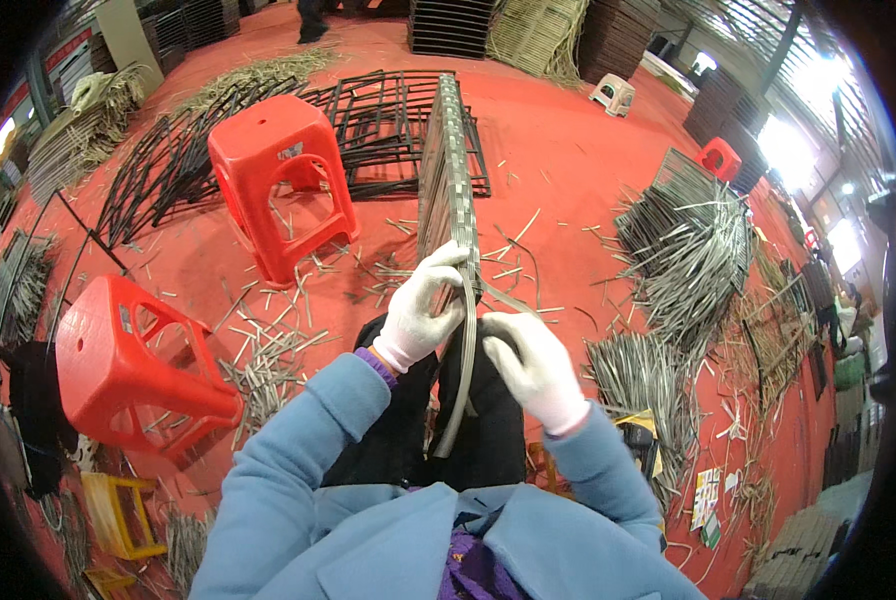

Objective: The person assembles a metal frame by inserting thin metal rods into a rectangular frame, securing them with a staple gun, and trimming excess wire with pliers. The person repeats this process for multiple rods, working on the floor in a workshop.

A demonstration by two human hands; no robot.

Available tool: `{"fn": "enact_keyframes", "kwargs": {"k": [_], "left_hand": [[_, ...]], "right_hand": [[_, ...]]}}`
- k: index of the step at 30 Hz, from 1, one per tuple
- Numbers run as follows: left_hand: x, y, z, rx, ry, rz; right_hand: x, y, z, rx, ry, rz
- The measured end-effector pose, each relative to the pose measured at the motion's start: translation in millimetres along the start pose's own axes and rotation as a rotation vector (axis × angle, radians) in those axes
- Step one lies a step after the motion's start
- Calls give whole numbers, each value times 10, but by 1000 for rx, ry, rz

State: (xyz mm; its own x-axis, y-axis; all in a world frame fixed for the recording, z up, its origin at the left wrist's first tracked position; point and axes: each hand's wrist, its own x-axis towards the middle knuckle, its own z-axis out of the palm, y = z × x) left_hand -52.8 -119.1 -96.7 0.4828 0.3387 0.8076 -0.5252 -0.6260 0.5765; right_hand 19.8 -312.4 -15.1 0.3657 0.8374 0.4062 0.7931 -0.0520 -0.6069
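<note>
A narrow panel framed and woven with grey flat strips [455, 170] stands on edge in front of me, its near end close to my knees. My left hand [420, 312], in a white glove, is closed at that near end, thumb and fingers on the woven edge. From there a loose grey strip [458, 405] hangs in a curve between my legs. Also gloved in white, my right hand [536, 368] is just right of the strip, its fingers bent toward the panel's lower corner. What its fingertips hold is hidden. Another pale strip end [508, 298] sticks out above it.
Red plastic stools [278, 130] [118, 350] stand at the left. Black metal frames [368, 120] lie on the red floor beyond. Heaps of grey strips [688, 250] are at the right, with scraps scattered about. A yellow stool [123, 515] is at the lower left.
</note>
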Motion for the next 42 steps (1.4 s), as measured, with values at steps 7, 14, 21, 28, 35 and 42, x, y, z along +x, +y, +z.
{"fn": "enact_keyframes", "kwargs": {"k": [7, 14, 21, 28, 35, 42], "left_hand": [[4, 20, -71, 154, 51, 115], [-75, -180, 373, 89, 350, 81], [-141, -352, 548, 352, 366, 107], [-65, -253, 528, 416, 377, 224], [-162, -279, 524, 187, 405, 164], [-128, -190, 499, 270, 370, 79]], "right_hand": [[-12, -350, 113, -282, -103, 183], [446, -591, 208, 548, -120, -19], [191, -747, 491, 685, 116, 370], [74, -538, 371, 1011, -105, 553], [222, -58, 295, 1366, -250, 928], [129, -326, 159, 487, -112, 353]]}}
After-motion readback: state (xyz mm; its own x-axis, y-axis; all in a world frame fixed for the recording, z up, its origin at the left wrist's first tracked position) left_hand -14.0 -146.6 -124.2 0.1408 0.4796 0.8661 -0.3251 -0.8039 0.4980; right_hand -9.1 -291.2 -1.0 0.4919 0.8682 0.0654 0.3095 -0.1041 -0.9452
